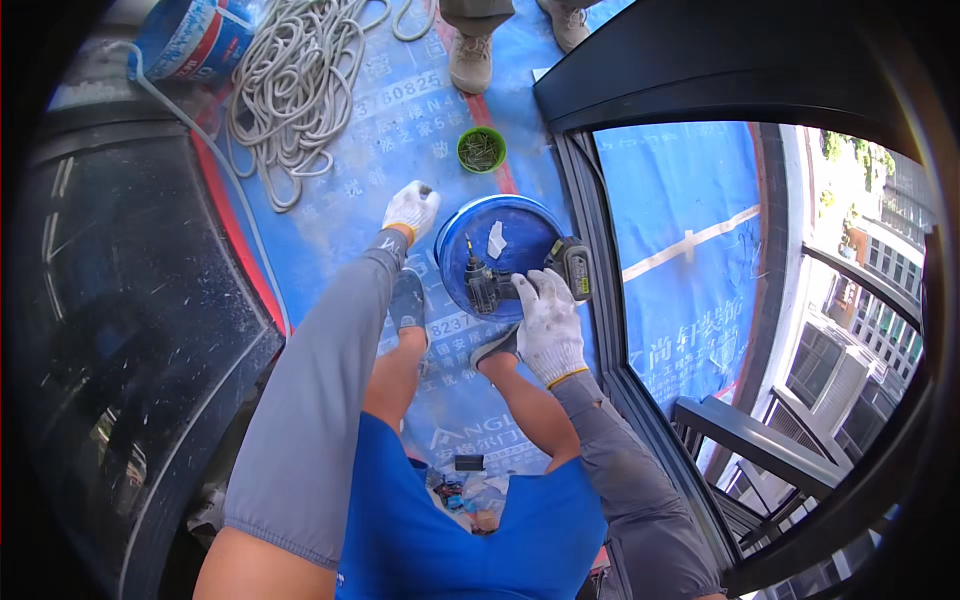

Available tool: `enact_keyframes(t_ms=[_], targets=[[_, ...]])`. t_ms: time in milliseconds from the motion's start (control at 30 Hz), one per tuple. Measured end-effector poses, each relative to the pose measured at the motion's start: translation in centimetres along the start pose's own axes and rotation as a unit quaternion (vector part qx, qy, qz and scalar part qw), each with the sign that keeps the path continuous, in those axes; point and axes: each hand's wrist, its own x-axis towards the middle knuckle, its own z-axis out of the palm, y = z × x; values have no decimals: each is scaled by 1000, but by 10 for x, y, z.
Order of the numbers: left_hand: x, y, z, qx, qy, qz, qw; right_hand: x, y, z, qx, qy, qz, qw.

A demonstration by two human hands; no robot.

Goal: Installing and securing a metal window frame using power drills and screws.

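My right hand (pixel 548 322), in a white work glove, grips the handle of a dark cordless drill (pixel 492 285) with a battery pack (pixel 574 266), held over a blue bucket lid (pixel 480 240). The drill's bit points up in the picture. My left hand (pixel 411 209), also gloved, hangs free to the left of the bucket with fingers curled and nothing in it. A scrap of white paper (pixel 496 239) lies on the lid.
A small green cup of screws (pixel 481 150) sits on the blue floor sheet (pixel 400 120). A coiled grey rope (pixel 295 95) and a blue bucket (pixel 195 40) lie at upper left. Another person's shoes (pixel 470 62) stand at the top. A dark window frame (pixel 600 260) runs at right.
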Motion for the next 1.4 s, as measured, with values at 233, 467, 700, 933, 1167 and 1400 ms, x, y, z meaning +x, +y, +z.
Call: enact_keyframes(t_ms=[233, 467, 700, 933, 1167, 1400], targets=[[105, 33, 78, 87, 148, 113, 979, 34, 44, 56, 62, -53, -27, 996], [179, 58, 93, 531, 37, 387, 753, 56, 35, 74, -65, -135, -43, 988], [186, 81, 113, 607, -9, 409, 682, 61, 52, 74, -105, -168, -84, 977], [197, 65, 108, 632, -43, 436, 639, 68, 50, 74, -51, -144, -114, 982], [190, 97, 81, 609, -27, 361, 706, 54, 64, 69, -15, -119, -137, 983], [104, 141, -4, -187, -459, 20, 869, 14, 97, -14, 166, -31, -159, 973]])
